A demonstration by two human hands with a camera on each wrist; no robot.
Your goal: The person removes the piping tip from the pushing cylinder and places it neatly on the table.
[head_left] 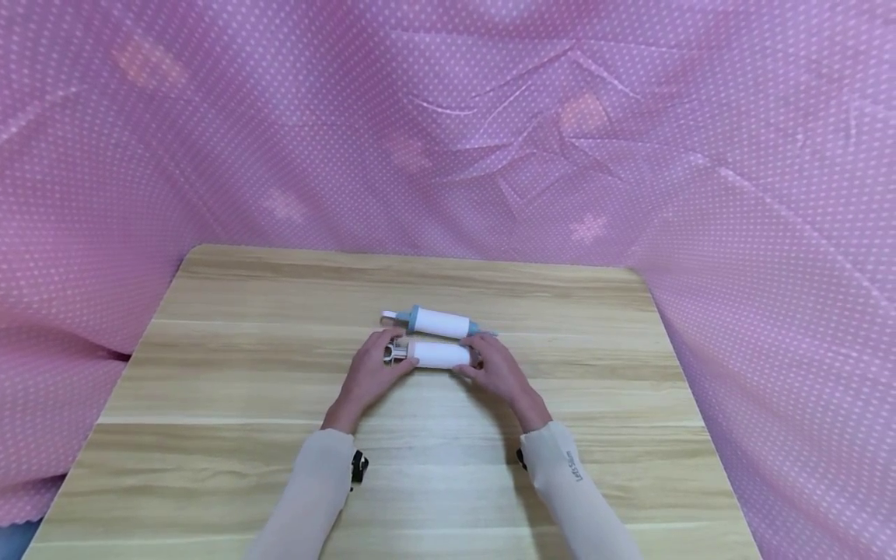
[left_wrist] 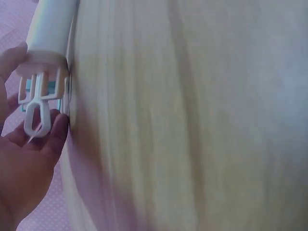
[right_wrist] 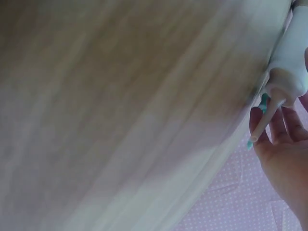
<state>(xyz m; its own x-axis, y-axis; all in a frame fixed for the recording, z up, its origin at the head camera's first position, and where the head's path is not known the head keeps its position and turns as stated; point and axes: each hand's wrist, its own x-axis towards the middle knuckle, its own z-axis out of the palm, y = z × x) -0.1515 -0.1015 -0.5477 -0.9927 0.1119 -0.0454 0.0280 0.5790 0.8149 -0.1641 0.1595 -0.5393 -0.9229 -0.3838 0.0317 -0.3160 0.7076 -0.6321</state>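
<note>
White plastic cylindrical barrel (head_left: 439, 355) with pale pink end collars, a white rod ending in an elongated loop (left_wrist: 48, 116) at its left, and a slender pale pink nozzle (right_wrist: 268, 118) at its right; held lengthwise, left to right, between left hand (head_left: 369, 367) and right hand (head_left: 500, 369), above the wood-grained tabletop (head_left: 245, 373).

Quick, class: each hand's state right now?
Left hand: holding the nearer tube by its handle end.
Right hand: holding the same tube by its nozzle end.
</note>
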